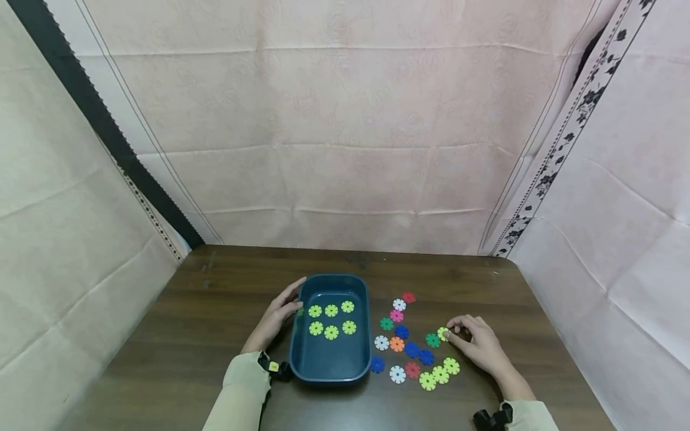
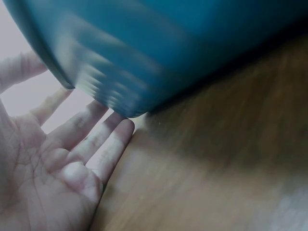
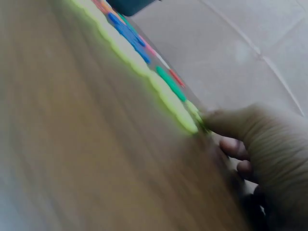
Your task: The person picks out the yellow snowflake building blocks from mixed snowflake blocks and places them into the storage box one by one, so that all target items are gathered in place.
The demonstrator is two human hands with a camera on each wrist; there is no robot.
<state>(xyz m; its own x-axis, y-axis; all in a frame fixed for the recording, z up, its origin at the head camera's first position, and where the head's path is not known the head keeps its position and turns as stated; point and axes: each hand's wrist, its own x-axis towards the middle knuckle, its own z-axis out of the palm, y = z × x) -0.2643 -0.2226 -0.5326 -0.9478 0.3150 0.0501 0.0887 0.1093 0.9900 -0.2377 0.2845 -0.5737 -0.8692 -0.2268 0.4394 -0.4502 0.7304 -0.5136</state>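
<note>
A dark teal tray (image 1: 330, 367) holds two rows of yellow-green snowflake discs (image 1: 331, 310), three in each row. My left hand (image 1: 279, 314) rests against the tray's far left side. In the left wrist view its straight fingers (image 2: 113, 151) touch the outer wall, palm facing the camera. To the right of the tray, my right hand (image 1: 477, 341) pinches the edge of a yellow-green snowflake disc (image 1: 442, 333) between thumb and forefinger, low over the table. A green snowflake disc (image 1: 433, 340) lies just left of it.
Between tray and right hand lie scattered snowflake discs: blue (image 1: 412, 349), white (image 1: 397, 375), red (image 1: 412, 370), orange (image 1: 396, 344) and pink (image 1: 396, 315). Three yellow-green discs (image 1: 440, 375) form a diagonal line nearer the front. Pale cloth (image 1: 345, 179) hangs around the brown wooden table (image 1: 188, 353).
</note>
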